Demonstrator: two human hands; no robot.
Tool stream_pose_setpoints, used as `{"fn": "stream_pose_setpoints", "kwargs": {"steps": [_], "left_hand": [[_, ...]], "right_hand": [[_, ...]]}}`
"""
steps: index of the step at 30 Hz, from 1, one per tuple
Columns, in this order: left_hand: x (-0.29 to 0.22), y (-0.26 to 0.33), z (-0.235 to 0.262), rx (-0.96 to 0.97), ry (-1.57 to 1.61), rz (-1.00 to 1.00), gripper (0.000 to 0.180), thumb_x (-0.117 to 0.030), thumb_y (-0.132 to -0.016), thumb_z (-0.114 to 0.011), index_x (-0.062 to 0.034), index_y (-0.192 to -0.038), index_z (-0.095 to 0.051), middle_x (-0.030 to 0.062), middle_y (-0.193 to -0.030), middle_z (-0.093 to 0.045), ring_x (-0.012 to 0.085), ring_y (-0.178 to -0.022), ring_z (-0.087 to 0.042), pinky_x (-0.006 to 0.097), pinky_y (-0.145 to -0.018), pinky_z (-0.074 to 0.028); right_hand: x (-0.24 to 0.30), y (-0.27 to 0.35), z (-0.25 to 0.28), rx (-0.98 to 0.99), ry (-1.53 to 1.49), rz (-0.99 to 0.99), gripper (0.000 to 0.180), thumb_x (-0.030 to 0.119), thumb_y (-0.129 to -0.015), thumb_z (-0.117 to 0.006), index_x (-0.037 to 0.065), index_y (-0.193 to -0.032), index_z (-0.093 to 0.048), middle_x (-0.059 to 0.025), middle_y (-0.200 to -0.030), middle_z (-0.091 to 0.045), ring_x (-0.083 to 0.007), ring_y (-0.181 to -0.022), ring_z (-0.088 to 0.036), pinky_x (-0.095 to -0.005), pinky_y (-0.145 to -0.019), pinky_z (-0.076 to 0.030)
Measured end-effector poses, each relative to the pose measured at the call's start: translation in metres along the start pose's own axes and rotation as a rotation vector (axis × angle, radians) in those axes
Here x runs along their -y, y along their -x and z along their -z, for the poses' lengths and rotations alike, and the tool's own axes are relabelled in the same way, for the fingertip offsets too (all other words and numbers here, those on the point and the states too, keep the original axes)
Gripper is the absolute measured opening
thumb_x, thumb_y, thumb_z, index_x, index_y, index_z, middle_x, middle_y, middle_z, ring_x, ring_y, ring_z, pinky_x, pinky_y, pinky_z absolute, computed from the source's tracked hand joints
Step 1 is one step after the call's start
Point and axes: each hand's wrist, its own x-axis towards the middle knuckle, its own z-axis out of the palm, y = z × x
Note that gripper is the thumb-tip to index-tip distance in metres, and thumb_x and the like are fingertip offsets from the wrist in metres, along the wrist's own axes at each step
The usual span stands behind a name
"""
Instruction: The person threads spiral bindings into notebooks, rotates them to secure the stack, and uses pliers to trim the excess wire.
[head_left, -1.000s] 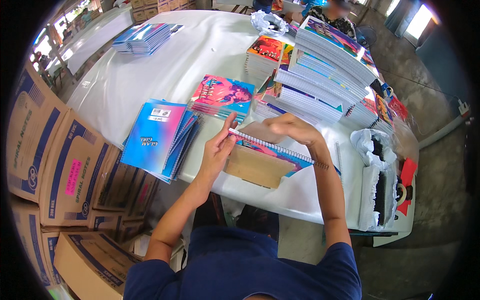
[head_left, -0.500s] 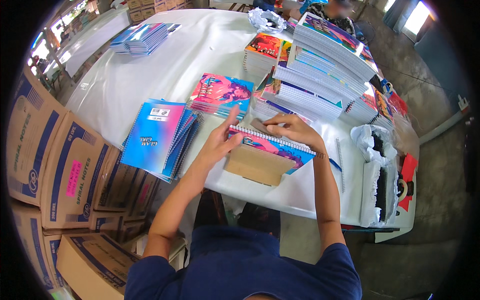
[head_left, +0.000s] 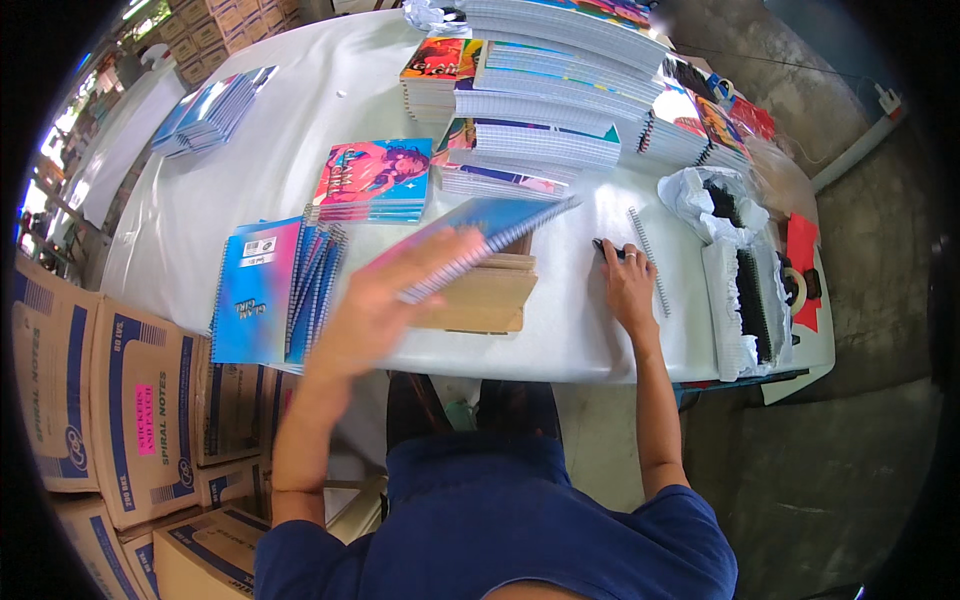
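A spiral notebook (head_left: 470,240) with a blue and pink cover hangs tilted just above the middle of the frame, gripped at its lower left edge by the blurred left hand (head_left: 385,300), fingers closed on the cover. Under it lies a stack of brown cardboard sheets (head_left: 480,295). To the right, the right hand (head_left: 628,280) rests flat on the table (head_left: 250,170), its fingertips pinching a small dark piece beside a loose wire spiral (head_left: 648,258).

The table is white and runs to the upper left; bare concrete floor shows at the right. A fanned pile of blue notebooks (head_left: 270,290) lies at centre left, a pink and blue pile (head_left: 375,180) above it, and tall stacks of notebooks (head_left: 560,90) fill the top centre. White paper bundles holding black spirals (head_left: 740,290) sit at the right edge. Brown cartons (head_left: 110,400) with blue print and one pink label stand at lower left.

Half a second earlier both hands were pressing the notebook onto the cardboard; now it is lifted leftward and the right hand has moved away.
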Motion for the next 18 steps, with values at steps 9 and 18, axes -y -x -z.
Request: {"fn": "stream_pose_setpoints", "kwargs": {"steps": [9,18], "left_hand": [[0.037,0.014,-0.082,-0.155,-0.824,0.002,0.059,-0.021,-0.082,-0.068,-0.0131,-0.138,-0.049,0.0143,-0.146,-0.04,0.0424,-0.131,-0.039,0.052,-0.105,-0.033],[0.034,0.007,-0.085,-0.129,-0.926,-0.003,0.063,-0.013,-0.082,-0.066,-0.0182,-0.141,-0.045,0.0146,-0.147,-0.039,0.0426,-0.129,-0.04,0.052,-0.104,-0.033]], "right_hand": [[0.098,0.046,0.089,-0.266,-0.788,0.228,0.035,0.007,-0.079,-0.072,0.01,-0.114,-0.066,-0.0107,-0.091,-0.061,-0.0232,-0.075,-0.063,-0.0346,-0.063,-0.053],[0.127,0.047,0.109,-0.303,-0.72,0.457,0.039,0.01,-0.072,-0.076,0.007,-0.11,-0.065,-0.0077,-0.094,-0.056,-0.0245,-0.082,-0.058,-0.0364,-0.068,-0.05]]}}
